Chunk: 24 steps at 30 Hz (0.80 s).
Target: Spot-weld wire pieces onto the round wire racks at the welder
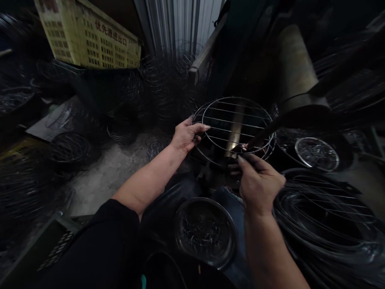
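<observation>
My left hand [188,134] pinches the left rim of a round wire rack [233,121], thumb on top. The rack has a double ring and several parallel cross wires, and lies tilted in front of me. Under its near edge is my right hand [260,176], with thumb and fingers closed together; what they pinch is too small and dark to make out. Just above those fingertips, a dark metal arm [264,132] comes down from the right and meets the rack's near rim. A brass-coloured rod [236,126] shows behind the wires.
A metal bowl [179,228] with small bent metal pieces sits at my lap. Wire coils [288,224] lie to the right, near a shiny round dish [337,160]. A yellow crate [90,36] and stacked wire rings [159,88] stand behind; a thick cylinder [297,64] overhangs the right.
</observation>
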Motion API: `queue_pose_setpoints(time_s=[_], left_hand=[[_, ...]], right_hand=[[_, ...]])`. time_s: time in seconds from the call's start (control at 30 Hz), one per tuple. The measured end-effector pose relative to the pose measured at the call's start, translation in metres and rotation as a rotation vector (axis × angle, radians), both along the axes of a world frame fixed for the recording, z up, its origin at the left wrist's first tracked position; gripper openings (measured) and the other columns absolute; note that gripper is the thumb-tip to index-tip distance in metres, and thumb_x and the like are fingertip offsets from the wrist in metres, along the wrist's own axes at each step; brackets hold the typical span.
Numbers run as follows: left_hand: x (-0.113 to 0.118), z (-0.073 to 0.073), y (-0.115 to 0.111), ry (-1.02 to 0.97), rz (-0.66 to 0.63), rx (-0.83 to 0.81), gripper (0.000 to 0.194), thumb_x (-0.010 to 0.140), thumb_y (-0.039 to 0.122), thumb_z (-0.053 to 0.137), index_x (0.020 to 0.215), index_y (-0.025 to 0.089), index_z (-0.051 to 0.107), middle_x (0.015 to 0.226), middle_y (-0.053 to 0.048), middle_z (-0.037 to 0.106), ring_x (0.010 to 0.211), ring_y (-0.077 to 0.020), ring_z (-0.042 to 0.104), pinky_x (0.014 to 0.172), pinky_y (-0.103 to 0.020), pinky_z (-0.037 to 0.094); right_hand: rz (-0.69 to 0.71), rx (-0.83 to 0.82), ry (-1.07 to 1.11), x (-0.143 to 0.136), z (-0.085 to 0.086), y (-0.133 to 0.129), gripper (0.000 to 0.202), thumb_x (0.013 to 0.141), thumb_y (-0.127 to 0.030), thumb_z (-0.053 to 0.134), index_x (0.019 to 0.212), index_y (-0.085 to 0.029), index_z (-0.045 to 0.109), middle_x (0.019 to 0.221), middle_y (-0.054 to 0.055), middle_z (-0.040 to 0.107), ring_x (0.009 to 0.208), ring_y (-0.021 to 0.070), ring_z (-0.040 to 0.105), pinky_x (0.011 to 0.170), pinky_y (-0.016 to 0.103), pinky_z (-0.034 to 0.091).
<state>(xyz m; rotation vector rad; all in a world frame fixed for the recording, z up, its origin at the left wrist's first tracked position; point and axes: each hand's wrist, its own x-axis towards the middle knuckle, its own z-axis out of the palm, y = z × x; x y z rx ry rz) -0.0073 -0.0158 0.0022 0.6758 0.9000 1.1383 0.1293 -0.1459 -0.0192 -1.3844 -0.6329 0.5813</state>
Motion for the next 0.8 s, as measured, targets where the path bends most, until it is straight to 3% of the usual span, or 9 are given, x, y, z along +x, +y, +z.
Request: queue_pose_setpoints(time_s=[0.33, 0.8], left_hand=[[0.003, -0.006, 0.002, -0.031, -0.016, -0.033, 0.040, 0.049, 0.007, 0.078, 0.085, 0.015, 0.064, 0.062, 0.006, 0.056, 0.052, -0.0045, 0.048, 0.043, -0.016, 0.028], [0.011, -0.004, 0.013, 0.001, 0.009, -0.111, 0.035, 0.051, 0.003, 0.076, 0.077, 0.016, 0.057, 0.059, 0.006, 0.055, 0.050, -0.0056, 0.049, 0.043, -0.018, 0.023]], right_hand=[[-0.106, 0.069, -0.034, 0.001, -0.023, -0.003, 0.025, 0.069, -0.036, 0.084, 0.081, -0.015, 0.075, 0.063, -0.001, 0.069, 0.049, 0.0158, 0.066, 0.048, 0.026, 0.057], [-0.074, 0.092, 0.074, 0.006, -0.013, 0.011, 0.023, 0.063, -0.030, 0.084, 0.078, -0.016, 0.074, 0.063, 0.000, 0.069, 0.047, 0.0154, 0.066, 0.043, 0.023, 0.054]])
